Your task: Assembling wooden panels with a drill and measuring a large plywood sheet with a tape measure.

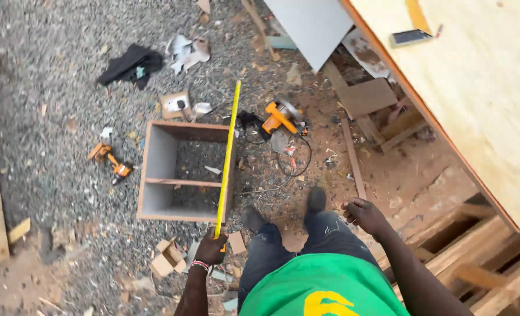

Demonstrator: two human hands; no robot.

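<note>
My left hand [211,248] grips a tape measure, and its yellow blade [228,152] reaches out straight over the right edge of an open wooden box frame [155,169] that lies on the gravel. The blade's tip ends past the frame's far corner. Near my thigh, my right hand [365,214] hangs with loosely curled fingers and holds nothing. My legs in dark jeans and dark shoes stand between the two hands, just right of the frame.
An orange circular saw [280,119] with a black cord lies beyond the frame. An orange drill [111,161] lies to its left. A large plywood sheet [482,88] with a phone [410,37] on it fills the right. Offcuts, a black cloth [132,63] and small cartons litter the gravel.
</note>
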